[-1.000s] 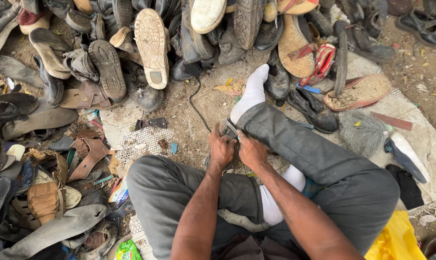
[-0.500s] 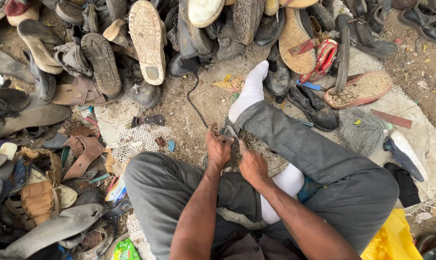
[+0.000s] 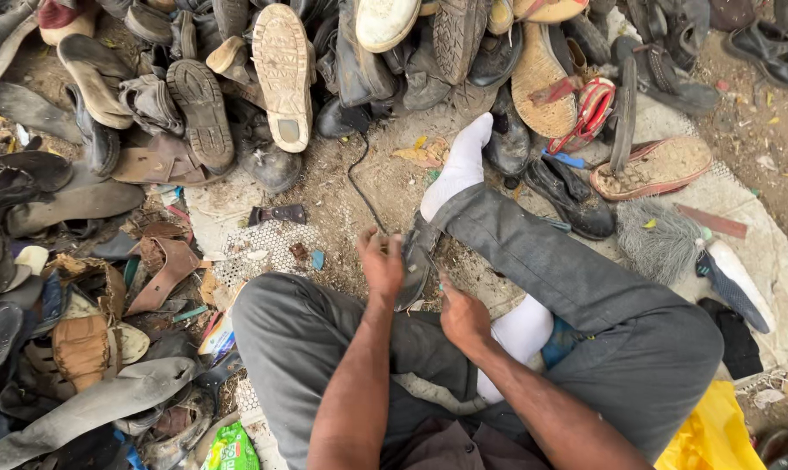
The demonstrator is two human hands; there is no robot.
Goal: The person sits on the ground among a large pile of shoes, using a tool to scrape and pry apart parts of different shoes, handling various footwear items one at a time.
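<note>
I sit on the ground with my legs crossed in grey trousers (image 3: 585,287) and white socks (image 3: 459,170). My left hand (image 3: 381,261) grips the near edge of a dark worn shoe sole (image 3: 415,261) that rests against my shin. My right hand (image 3: 463,315) sits just right of it, fingers curled near the sole's lower end, and looks to pinch something small there; what it is I cannot tell. A thin black cord (image 3: 359,187) trails over the dirt from the shoe pile toward the sole.
A heap of old shoes and sandals (image 3: 281,78) fills the top and left. Leather scraps (image 3: 163,270), a brown shoe (image 3: 80,348) and a grey sole (image 3: 89,405) lie at left. A bristle brush (image 3: 659,239) and a yellow bag (image 3: 711,435) are at right.
My hands have dropped toward me and come apart a little. The left hand now shows spread fingers on the sole; the right hand has slid lower and right.
</note>
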